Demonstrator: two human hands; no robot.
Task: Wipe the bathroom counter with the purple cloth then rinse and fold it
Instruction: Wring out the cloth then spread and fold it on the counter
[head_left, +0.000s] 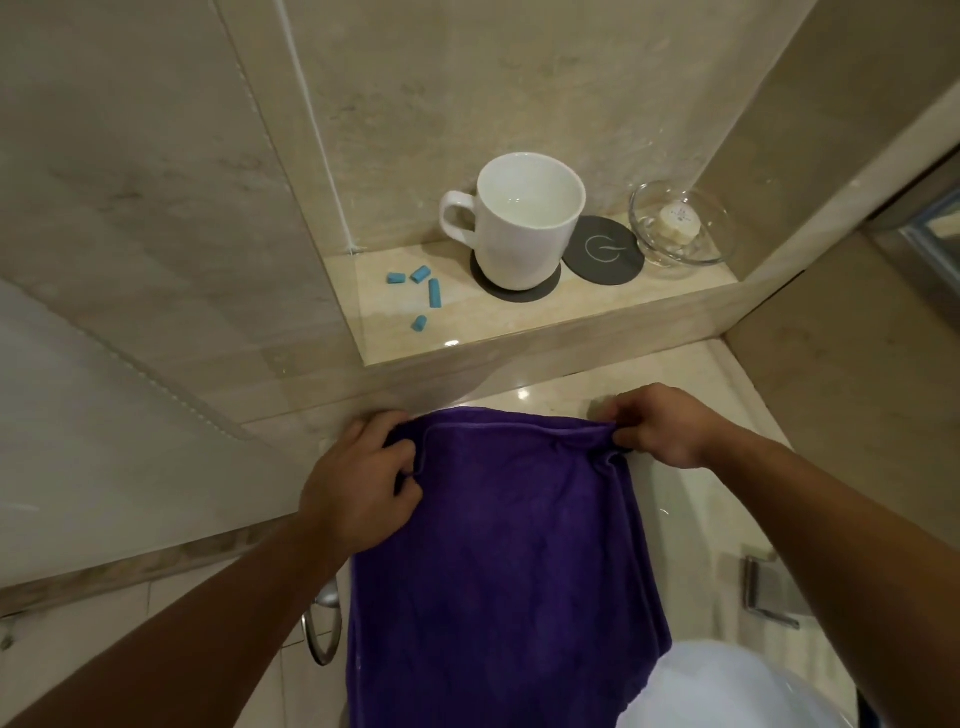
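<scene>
The purple cloth (498, 545) was cut off at 6 o'clock; a blurred white shape (727, 686) hid its 5 o'clock corner.

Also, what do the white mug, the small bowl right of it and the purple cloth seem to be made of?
The white mug: likely glazed ceramic, glossy and opaque. The small bowl: probably clear glass, see-through with glints. The purple cloth: terry or microfibre, matte, fuzzy, with a stitched hem.

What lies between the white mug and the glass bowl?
A round dark grey coaster lies flat between the white mug and the glass bowl; the head view shows it.
</scene>
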